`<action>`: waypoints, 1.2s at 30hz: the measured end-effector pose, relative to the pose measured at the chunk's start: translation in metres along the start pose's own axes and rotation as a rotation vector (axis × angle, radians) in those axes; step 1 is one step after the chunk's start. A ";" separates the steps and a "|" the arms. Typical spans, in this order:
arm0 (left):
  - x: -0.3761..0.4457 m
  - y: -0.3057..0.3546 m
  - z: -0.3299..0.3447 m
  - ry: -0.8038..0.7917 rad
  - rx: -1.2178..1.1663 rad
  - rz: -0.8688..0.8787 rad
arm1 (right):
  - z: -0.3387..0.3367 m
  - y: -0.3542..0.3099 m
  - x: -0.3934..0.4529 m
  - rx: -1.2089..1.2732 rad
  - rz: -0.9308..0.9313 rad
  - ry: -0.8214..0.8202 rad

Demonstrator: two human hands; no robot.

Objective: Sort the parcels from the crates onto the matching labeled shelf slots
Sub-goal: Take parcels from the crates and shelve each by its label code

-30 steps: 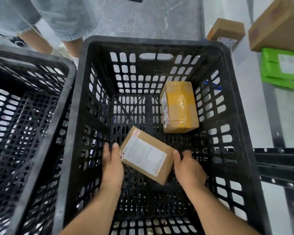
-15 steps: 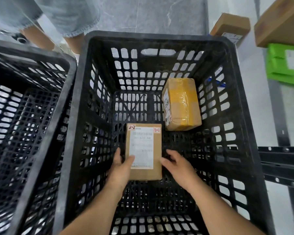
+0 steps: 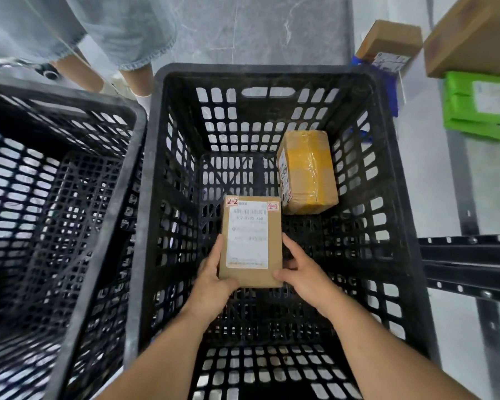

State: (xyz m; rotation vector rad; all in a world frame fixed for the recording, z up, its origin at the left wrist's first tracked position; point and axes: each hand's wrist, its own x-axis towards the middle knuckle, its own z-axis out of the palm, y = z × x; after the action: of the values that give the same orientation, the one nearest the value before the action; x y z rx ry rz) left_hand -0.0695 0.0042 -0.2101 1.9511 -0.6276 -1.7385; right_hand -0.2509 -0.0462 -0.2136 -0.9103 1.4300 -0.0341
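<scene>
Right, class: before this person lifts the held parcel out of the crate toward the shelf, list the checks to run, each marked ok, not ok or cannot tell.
1. Both hands on the parcel: ok. The left hand and right hand grip its lower sides.
2. Slot mark readable: ok. Handwritten 2-2 shows at the label's top corners.
3. Way up out of the crate is open: ok.
4. Clear of the taped parcel: ok, it lies apart by the far right wall.
5. Matching shelf slot free: cannot tell, no slot labels in view.
</scene>
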 end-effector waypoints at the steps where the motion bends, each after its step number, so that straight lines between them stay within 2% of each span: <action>1: -0.007 0.004 -0.002 0.004 0.021 0.014 | -0.002 -0.005 -0.008 0.011 -0.009 0.003; 10: -0.073 0.053 -0.024 -0.039 0.100 0.229 | -0.019 -0.059 -0.093 0.000 -0.163 0.026; 19: -0.178 0.146 -0.036 -0.120 0.180 0.596 | -0.051 -0.117 -0.206 0.001 -0.500 0.129; 24: -0.223 0.189 -0.037 -0.128 0.180 0.751 | -0.072 -0.151 -0.268 0.015 -0.613 0.126; 36: -0.308 0.263 -0.056 -0.321 0.356 1.098 | -0.055 -0.179 -0.410 0.098 -0.829 0.469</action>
State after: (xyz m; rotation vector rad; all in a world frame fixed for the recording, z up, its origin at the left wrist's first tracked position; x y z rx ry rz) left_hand -0.0552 -0.0164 0.1982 1.0555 -1.7881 -1.2197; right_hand -0.2921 0.0214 0.2298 -1.4162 1.3534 -0.9803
